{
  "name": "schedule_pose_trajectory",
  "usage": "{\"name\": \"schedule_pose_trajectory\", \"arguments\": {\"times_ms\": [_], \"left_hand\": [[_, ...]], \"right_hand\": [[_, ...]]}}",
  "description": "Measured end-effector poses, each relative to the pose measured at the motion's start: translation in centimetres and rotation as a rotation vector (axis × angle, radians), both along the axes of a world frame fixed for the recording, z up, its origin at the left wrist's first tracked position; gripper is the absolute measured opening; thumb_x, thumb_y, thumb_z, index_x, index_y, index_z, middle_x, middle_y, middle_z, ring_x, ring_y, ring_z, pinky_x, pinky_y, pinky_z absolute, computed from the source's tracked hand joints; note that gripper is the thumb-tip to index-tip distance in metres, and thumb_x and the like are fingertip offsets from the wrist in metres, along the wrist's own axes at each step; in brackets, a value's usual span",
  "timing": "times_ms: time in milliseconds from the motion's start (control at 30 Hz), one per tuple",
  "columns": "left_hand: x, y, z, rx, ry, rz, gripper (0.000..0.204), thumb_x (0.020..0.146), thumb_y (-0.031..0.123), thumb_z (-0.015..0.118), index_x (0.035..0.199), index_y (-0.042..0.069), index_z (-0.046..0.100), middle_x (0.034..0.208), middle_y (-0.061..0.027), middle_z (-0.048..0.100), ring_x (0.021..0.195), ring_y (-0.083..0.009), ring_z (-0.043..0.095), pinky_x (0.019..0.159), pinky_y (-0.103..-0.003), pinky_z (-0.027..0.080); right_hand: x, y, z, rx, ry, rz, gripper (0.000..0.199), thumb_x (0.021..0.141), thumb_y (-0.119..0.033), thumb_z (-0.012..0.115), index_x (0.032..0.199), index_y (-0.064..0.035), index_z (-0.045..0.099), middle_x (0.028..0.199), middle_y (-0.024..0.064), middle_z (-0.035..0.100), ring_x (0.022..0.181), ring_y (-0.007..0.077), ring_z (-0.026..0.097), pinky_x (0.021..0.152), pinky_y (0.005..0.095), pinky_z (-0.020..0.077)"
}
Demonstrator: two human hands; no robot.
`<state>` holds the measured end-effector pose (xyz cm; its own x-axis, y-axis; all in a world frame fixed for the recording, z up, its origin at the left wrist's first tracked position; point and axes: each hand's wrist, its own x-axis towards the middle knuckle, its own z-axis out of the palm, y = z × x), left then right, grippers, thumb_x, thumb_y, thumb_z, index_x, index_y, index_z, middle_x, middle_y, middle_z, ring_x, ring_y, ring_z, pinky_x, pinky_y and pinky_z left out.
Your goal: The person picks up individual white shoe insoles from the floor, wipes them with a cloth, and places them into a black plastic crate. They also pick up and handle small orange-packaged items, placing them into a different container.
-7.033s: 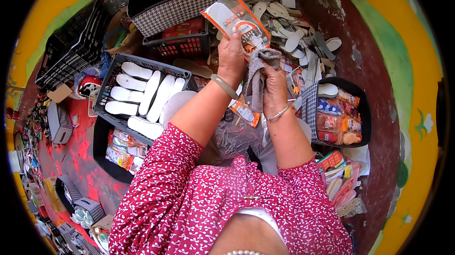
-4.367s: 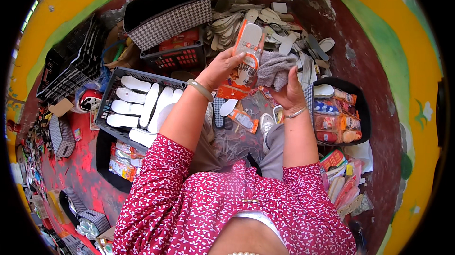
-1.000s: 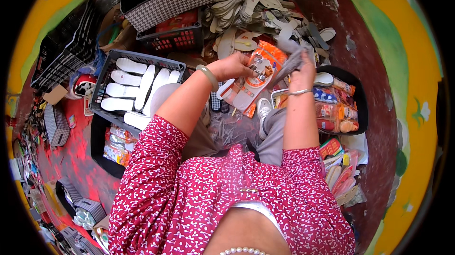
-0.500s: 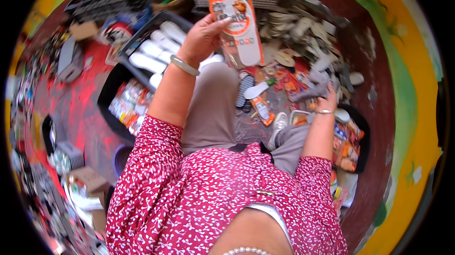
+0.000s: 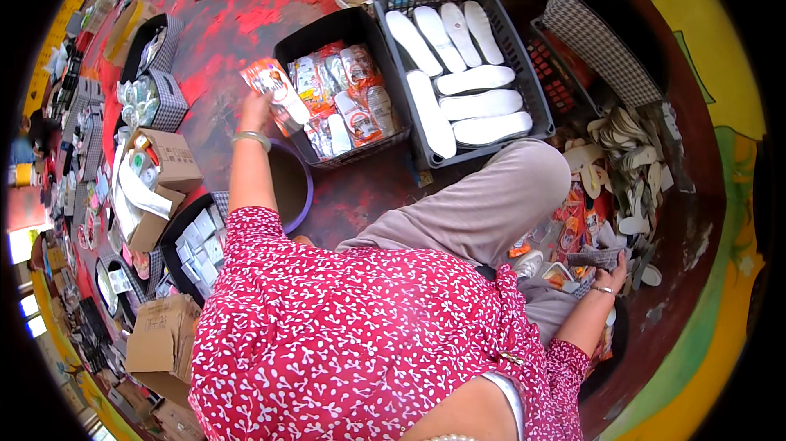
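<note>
My left hand is closed on an orange-and-clear packet of insoles. The packet is beside the left rim of a checked fabric bin, which holds several similar packets. Low on the right, my right hand grips a grey, fuzzy cloth; part of the cloth is hidden by the fingers. Right of the bin stands a grey plastic crate with several white insoles laid out in it.
A purple-rimmed bucket stands below my left forearm. Loose insoles lie piled along the right, near an upright checked bin. Cardboard boxes and more bins crowd the left. My raised knee is in front of the crate.
My view has turned left. My left hand has carried the packet from in front of me leftward and down beside the bin of packets. My right hand still holds the grey cloth.
</note>
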<state>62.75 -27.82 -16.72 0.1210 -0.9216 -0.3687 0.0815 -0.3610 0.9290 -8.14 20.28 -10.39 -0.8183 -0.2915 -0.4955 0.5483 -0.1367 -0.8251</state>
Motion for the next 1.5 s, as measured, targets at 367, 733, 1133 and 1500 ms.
{"name": "schedule_pose_trajectory", "arguments": {"times_ms": [367, 733, 1133, 1500], "left_hand": [[-7.0, -2.6, -18.2, 0.417, -0.517, -0.466, 0.026, 0.078, 0.002, 0.054, 0.104, 0.003, 0.054, 0.076, -0.0093, 0.058, 0.058, -0.0208, 0.057, 0.041, -0.034, 0.044], [-7.9, 0.1, -22.0, 0.608, -0.429, -0.658, 0.041, 0.083, 0.02, 0.054, 0.12, 0.004, 0.046, 0.093, -0.0111, 0.056, 0.074, -0.0228, 0.056, 0.063, -0.037, 0.047], [-9.7, 0.8, -25.5, 0.445, -0.639, -0.844, 0.046, 0.085, 0.023, 0.052, 0.126, 0.005, 0.043, 0.102, -0.014, 0.058, 0.085, -0.0261, 0.058, 0.07, -0.038, 0.048], [-11.9, 1.3, -22.5, 0.45, -0.878, -0.755, 0.04, 0.086, 0.018, 0.042, 0.123, 0.005, 0.051, 0.125, -0.0179, 0.05, 0.114, -0.0328, 0.05, 0.095, -0.037, 0.04]], "right_hand": [[3.5, 0.9, 0.1, 0.191, 0.019, -0.036, 0.029, 0.079, -0.02, 0.064, 0.103, -0.0054, 0.057, 0.101, 0.0098, 0.062, 0.089, 0.0281, 0.061, 0.077, 0.0448, 0.0497], [5.2, 1.6, 0.5, 0.185, -0.024, 0.006, 0.028, 0.078, -0.016, 0.063, 0.103, -0.0056, 0.057, 0.097, 0.0087, 0.063, 0.086, 0.0279, 0.061, 0.076, 0.0451, 0.0499], [7.2, 2.9, 0.9, 0.24, -0.054, 0.004, 0.024, 0.08, -0.02, 0.062, 0.1, -0.0065, 0.059, 0.095, 0.0081, 0.064, 0.084, 0.0259, 0.062, 0.077, 0.0395, 0.0502], [8.2, 2.6, 1.3, 0.274, -0.085, -0.021, 0.027, 0.081, -0.021, 0.061, 0.104, -0.0066, 0.058, 0.097, 0.0087, 0.064, 0.086, 0.0278, 0.062, 0.079, 0.0428, 0.0492]]}}
